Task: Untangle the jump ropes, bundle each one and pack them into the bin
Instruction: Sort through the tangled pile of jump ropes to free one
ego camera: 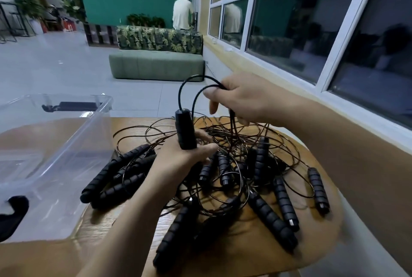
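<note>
A tangled heap of jump ropes [240, 174], with several black ribbed foam handles and thin dark cords, lies on the round wooden table [316, 227]. My left hand [185, 156] grips one black handle [185, 129] upright above the heap. From its top a cord [196, 80] arcs up and over to my right hand [243, 98], which pinches the looped cord higher up, above the heap's far side. The clear plastic bin [55, 149] stands on the table's left side, beside the heap, with no rope visible inside.
A wall with a yellow sill and large white-framed windows [312, 20] runs along the right. Beyond the table are tiled floor, a green bench [156, 64] and a person standing far back. A dark object [13, 214] shows at the bin's near left corner.
</note>
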The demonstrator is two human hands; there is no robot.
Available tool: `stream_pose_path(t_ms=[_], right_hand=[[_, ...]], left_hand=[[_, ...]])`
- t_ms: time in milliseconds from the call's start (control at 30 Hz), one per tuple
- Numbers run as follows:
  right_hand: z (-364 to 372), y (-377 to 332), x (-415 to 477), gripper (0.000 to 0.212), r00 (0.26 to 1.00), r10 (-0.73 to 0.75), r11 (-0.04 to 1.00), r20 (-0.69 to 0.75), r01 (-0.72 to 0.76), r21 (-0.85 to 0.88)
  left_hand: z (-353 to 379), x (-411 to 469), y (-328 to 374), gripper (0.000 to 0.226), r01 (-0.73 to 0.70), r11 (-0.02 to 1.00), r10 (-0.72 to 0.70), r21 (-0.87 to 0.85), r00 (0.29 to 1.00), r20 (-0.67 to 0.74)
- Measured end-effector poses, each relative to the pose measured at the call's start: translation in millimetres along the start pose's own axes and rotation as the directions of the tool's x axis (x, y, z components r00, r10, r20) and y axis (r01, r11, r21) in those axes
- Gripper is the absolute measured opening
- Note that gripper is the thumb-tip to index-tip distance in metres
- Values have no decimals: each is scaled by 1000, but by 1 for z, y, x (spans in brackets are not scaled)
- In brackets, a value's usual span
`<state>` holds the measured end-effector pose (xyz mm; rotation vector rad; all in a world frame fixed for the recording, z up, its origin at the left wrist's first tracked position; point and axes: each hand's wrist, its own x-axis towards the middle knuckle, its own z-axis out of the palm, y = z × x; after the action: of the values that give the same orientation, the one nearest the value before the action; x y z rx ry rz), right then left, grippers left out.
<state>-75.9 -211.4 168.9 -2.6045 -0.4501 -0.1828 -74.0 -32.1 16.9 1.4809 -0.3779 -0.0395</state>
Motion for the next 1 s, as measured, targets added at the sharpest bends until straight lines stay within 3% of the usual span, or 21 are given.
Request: stream_pose_path(t_ms=[167,300,400,467,633,733,867,1000], right_hand=[[18,-5,5,45,999,31,976,44,-40,215],[30,0,4,42,1000,3,950,-15,2,313],[31,4,-4,51,1000,-17,911,0,16,411],[31,16,-13,50,998,-19,958,63,0,287],[55,57,-31,20,940,-4,999,341,17,-35],[64,78,-32,17,965,27,964,261,45,-263],[59,113,-30,38,984,120,901,129,-53,-431],[63,127,-34,25,983,141,909,117,-82,-408]], left_hand=[[24,-4,3,18,-44,990,47,-132,999,21],[30,-6,-1,21,-42,993,47,-107,998,45],[26,-4,-1,24,-70,992,68,-105,997,-18],[21,-1,-2,24,-75,986,66,-147,995,-71],[7,2,-1,17,-50,960,25,-277,995,-93],[0,3,3,14,-74,942,43,-328,994,-101],[-15,8,6,16,-122,873,36,-472,982,-186],[-29,13,-2,19,-140,794,-16,-592,968,-250]])
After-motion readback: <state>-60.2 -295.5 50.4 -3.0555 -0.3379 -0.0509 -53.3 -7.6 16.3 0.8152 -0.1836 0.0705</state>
